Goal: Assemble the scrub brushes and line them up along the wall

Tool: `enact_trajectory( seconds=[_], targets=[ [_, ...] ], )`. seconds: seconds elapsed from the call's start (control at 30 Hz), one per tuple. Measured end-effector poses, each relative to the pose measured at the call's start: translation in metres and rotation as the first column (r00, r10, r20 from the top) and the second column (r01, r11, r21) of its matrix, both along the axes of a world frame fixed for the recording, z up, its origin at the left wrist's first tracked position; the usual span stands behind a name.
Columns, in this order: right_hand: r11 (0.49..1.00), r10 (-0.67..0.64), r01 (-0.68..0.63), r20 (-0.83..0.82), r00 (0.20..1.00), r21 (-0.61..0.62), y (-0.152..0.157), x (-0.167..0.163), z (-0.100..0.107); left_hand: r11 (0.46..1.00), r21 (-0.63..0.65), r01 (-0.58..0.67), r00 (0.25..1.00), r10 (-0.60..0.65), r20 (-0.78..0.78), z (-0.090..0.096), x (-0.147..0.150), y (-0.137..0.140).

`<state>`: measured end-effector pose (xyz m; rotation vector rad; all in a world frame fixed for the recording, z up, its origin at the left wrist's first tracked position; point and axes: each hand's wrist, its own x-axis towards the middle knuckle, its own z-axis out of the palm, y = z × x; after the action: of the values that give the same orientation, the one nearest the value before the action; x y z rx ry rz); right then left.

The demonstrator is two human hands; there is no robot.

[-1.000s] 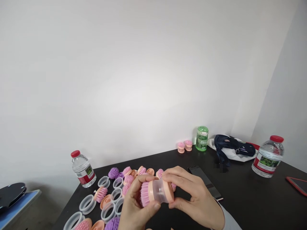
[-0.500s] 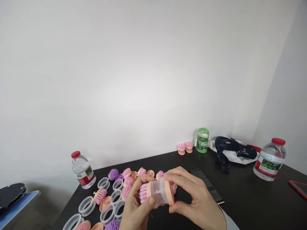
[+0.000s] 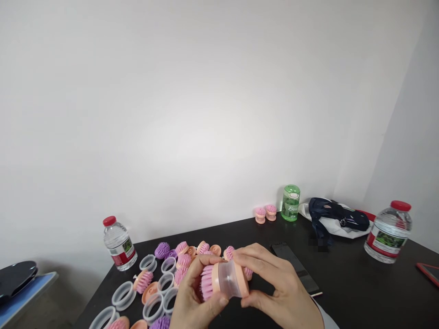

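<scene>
Between my two hands is a round scrubbing brush (image 3: 229,278) with pink bristles, a peach rim, a clear waisted middle and a peach cap, lying sideways above the table. My left hand (image 3: 195,292) is closed around the bristle end, thumb in front. With fingers on top and thumb below, my right hand (image 3: 279,285) grips the peach cap end. Left of my hands lie several loose parts: pink bristle heads (image 3: 143,280), purple bristle heads (image 3: 162,250), clear rings (image 3: 124,295) and peach caps (image 3: 150,291).
Two pink-topped brushes (image 3: 260,215) stand by the wall near a green container (image 3: 291,204). A dark phone (image 3: 297,267) lies behind my right hand. Water bottles stand at left (image 3: 120,244) and right (image 3: 389,233). A navy bag (image 3: 338,214) rests on white material at the back right.
The brush's clear middle has drawn closer to the peach parts at both ends, and the brush has turned slightly. Both hands keep their hold.
</scene>
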<state>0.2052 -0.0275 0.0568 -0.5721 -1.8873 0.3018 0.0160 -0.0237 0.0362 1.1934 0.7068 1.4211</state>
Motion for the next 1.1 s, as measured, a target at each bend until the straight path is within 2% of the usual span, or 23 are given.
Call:
enact_trajectory(
  seconds=[0.17, 0.37, 0.43, 0.53, 0.63, 0.7, 0.83, 0.97, 1.1],
  targets=[
    [0.994, 0.022, -0.022, -0.005, 1.000, 0.104, 0.001, -0.003, 0.001, 0.997, -0.067, 0.044, 0.998, -0.040, 0.055, 0.000, 0.003, -0.001],
    [0.981, -0.038, 0.037, 0.003, 0.999, 0.189, 0.004, -0.006, -0.005, 0.993, -0.114, 0.027, 0.995, -0.016, 0.099, 0.002, 0.004, -0.003],
    [0.987, -0.079, 0.077, 0.006, 0.997, 0.144, 0.004, -0.007, -0.006, 0.997, -0.078, 0.005, 0.999, -0.001, 0.051, 0.004, 0.004, -0.006],
    [0.993, -0.117, 0.117, -0.011, 0.993, -0.012, 0.003, -0.011, -0.005, 0.993, 0.045, -0.105, 0.992, 0.108, -0.066, 0.005, 0.001, -0.009],
    [0.986, -0.080, 0.069, -0.074, 0.994, -0.149, 0.003, -0.016, -0.006, 0.973, 0.156, -0.171, 0.977, 0.188, -0.103, 0.006, -0.002, -0.009],
    [0.979, -0.045, 0.024, -0.101, 0.994, -0.202, 0.004, -0.018, -0.008, 0.967, 0.178, -0.179, 0.976, 0.198, -0.095, 0.006, -0.003, -0.007],
    [0.982, -0.028, 0.007, -0.105, 0.994, -0.191, 0.009, -0.014, -0.014, 0.976, 0.095, -0.197, 0.978, 0.203, -0.057, 0.005, -0.003, -0.004],
    [0.995, -0.014, 0.016, 0.017, 1.000, -0.102, 0.010, -0.009, -0.018, 0.988, 0.006, -0.155, 0.987, 0.155, -0.050, 0.005, -0.007, -0.002],
    [0.985, -0.041, 0.044, 0.018, 0.999, -0.169, 0.008, -0.011, -0.019, 0.989, 0.119, -0.093, 0.967, 0.119, -0.225, 0.004, -0.014, -0.002]
  ],
)
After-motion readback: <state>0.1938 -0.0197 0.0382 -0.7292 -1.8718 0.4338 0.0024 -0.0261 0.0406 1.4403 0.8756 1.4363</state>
